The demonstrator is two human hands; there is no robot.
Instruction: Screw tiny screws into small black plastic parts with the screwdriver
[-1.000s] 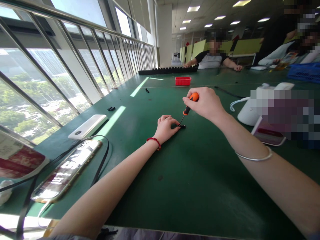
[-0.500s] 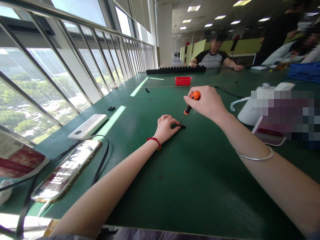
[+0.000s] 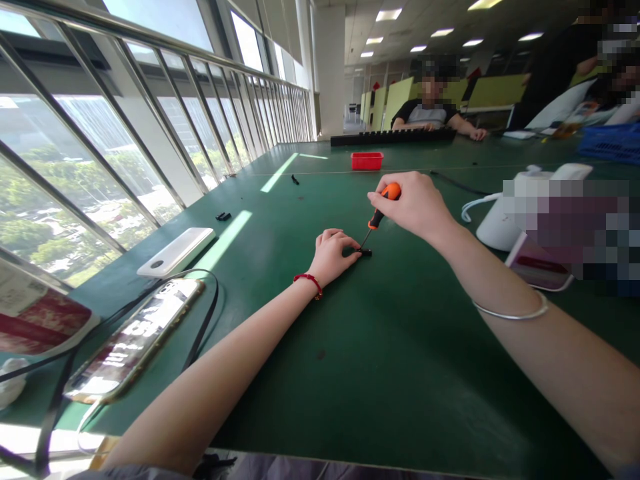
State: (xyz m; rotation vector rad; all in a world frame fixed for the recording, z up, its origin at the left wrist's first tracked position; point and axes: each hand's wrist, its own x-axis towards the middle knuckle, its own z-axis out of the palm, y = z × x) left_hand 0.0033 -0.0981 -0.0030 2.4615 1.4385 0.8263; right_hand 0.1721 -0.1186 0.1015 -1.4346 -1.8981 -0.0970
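On the green table [image 3: 320,400], my left hand [image 3: 334,257] pinches a small black part [image 3: 367,253] between thumb and fingers. The part lies flat, its right end sticking out past my fingertips. My right hand [image 3: 413,203] grips an orange and black screwdriver [image 3: 391,192] from above. The screwdriver slants down to the left, and its thin tip meets the black part beside my left fingertips. Exactly where the tip sits on the part is too small to tell.
A red box [image 3: 367,161] and a long black strip [image 3: 393,137] lie ahead. Small black pieces [image 3: 223,217], a white power bank [image 3: 177,253] and a phone [image 3: 135,340] with cables are left. A white container [image 3: 500,223] stands right. A person [image 3: 430,115] sits opposite.
The long black strip at the far edge has shifted to the right, and the seated person's hand on the left has moved inward. My hands and the screwdriver look unchanged.
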